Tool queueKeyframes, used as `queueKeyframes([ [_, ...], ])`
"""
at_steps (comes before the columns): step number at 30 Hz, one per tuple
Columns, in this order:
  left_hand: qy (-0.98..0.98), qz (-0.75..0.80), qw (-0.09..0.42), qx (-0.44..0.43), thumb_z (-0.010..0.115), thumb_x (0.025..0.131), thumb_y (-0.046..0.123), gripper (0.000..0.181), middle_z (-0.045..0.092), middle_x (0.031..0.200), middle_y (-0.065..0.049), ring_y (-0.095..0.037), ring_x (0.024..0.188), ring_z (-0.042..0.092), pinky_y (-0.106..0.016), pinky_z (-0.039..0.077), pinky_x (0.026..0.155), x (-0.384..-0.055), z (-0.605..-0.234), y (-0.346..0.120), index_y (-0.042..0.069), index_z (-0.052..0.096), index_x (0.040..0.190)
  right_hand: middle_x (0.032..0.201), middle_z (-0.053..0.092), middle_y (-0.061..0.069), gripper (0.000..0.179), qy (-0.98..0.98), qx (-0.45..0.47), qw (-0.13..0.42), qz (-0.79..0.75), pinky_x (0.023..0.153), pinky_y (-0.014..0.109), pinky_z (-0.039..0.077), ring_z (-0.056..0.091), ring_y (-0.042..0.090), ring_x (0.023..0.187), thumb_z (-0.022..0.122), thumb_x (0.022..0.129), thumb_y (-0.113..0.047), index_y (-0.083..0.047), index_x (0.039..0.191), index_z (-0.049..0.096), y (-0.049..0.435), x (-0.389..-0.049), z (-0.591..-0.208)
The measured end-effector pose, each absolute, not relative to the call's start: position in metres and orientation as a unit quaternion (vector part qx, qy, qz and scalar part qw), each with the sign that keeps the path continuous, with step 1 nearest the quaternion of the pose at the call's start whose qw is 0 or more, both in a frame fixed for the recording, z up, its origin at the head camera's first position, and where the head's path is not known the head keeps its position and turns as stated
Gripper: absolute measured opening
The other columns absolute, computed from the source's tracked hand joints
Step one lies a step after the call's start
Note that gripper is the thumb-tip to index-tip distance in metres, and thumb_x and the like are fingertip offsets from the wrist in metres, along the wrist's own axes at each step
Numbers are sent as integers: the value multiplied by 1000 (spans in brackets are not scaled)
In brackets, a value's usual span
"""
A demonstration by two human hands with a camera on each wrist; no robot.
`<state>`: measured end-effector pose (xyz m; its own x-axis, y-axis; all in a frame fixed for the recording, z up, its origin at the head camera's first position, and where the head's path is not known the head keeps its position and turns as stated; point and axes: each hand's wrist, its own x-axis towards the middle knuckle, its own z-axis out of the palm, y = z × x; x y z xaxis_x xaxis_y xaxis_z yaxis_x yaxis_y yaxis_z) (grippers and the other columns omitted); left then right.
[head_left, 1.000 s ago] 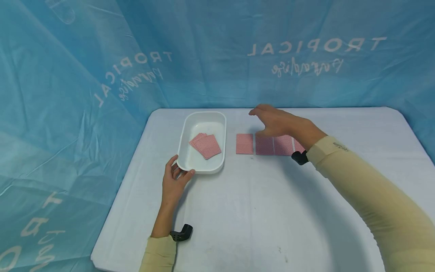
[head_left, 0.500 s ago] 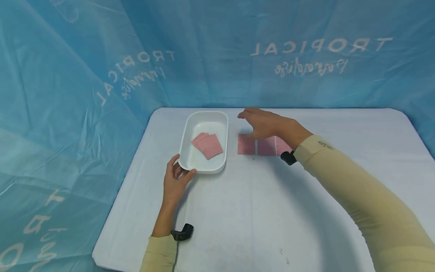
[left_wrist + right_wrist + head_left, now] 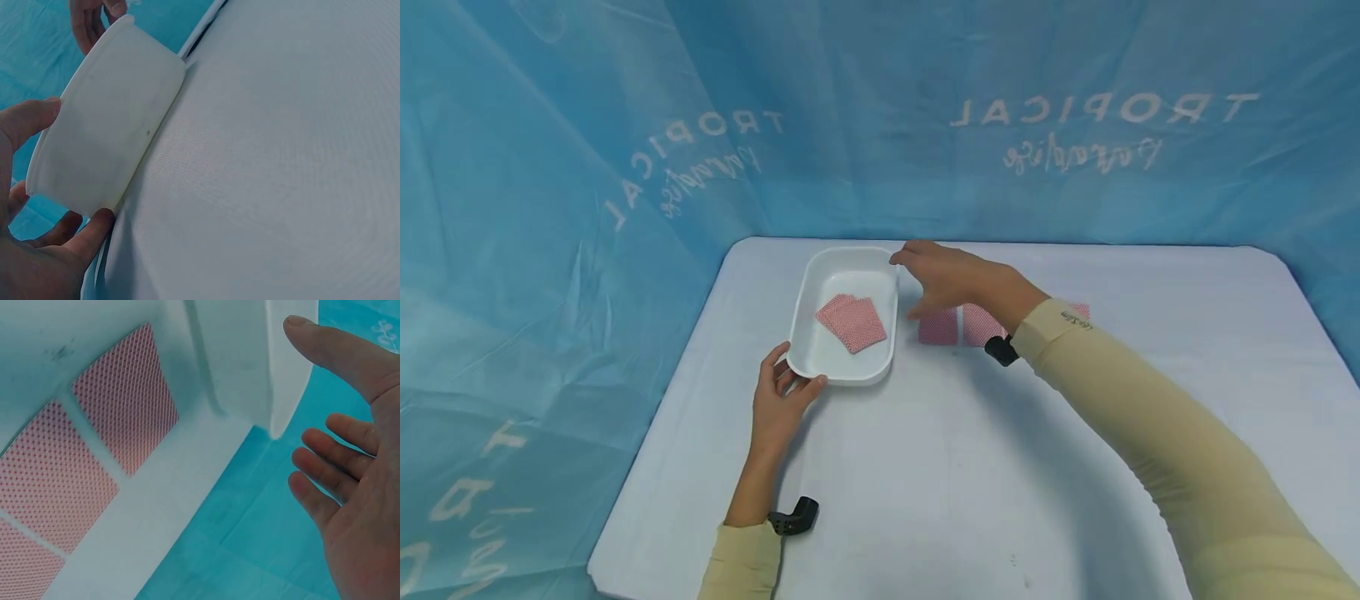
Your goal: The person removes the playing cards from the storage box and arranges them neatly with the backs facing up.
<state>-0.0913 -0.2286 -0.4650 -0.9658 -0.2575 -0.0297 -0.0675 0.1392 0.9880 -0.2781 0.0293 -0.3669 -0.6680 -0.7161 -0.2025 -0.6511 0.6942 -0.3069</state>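
Observation:
A white rectangular tub [image 3: 853, 280] stands on the table with several red-patterned playing cards [image 3: 859, 325] lying face down in it. My left hand [image 3: 778, 412] holds its near left corner. In the left wrist view, the thumb is at the rim and the fingertips are against the tub's side [image 3: 112, 112]. My right hand [image 3: 951, 275], fingers spread and holding nothing, hovers by the tub's right rim. Beneath and behind it lies a row of face-down cards [image 3: 937, 327], partly hidden by the arm. The right wrist view shows the row's end card [image 3: 128, 400] beside the tub wall [image 3: 237, 362].
A white cloth covers the table [image 3: 917, 467]. Blue printed sheeting [image 3: 880, 125] hangs along the back and left edges. Each wrist carries a black camera mount, such as the left one [image 3: 797, 517].
My right hand has moved left, from above the card row to the tub's right rim. My left hand keeps its hold at the tub's corner, and the cards inside look the same.

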Motion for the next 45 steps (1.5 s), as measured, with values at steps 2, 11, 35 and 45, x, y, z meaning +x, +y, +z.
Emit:
queueKeyframes([
  [2,-754,-644,73,105,79,80,10,81,42,139,-21,-33,126,47,-31,48,95,-92,-462,-229,11,33,146,143,36,5,88,908,-377,154,-97,104,42,40,32,22,132,80,75,-42,-14,146,36,22,-277,-367],
  [11,-755,-642,79,110,83,77,20,83,45,138,-13,-25,124,50,-28,48,95,-99,-487,-230,20,35,145,144,37,4,86,907,-377,162,-93,104,45,40,32,21,133,81,74,-39,-16,145,38,0,-272,-370],
  [35,-771,-618,93,123,81,79,27,81,46,138,-7,-21,123,51,-23,48,91,-91,-492,-242,24,35,145,136,41,0,87,888,-418,182,-60,99,35,43,38,16,119,82,73,-37,-16,146,39,-45,-261,-406],
  [45,-771,-618,76,133,78,82,18,80,42,141,-17,-32,126,47,-24,48,90,-80,-460,-237,13,32,147,123,42,-2,83,885,-427,183,-17,88,28,47,41,14,106,85,71,-29,-17,142,44,-63,-260,-411],
])
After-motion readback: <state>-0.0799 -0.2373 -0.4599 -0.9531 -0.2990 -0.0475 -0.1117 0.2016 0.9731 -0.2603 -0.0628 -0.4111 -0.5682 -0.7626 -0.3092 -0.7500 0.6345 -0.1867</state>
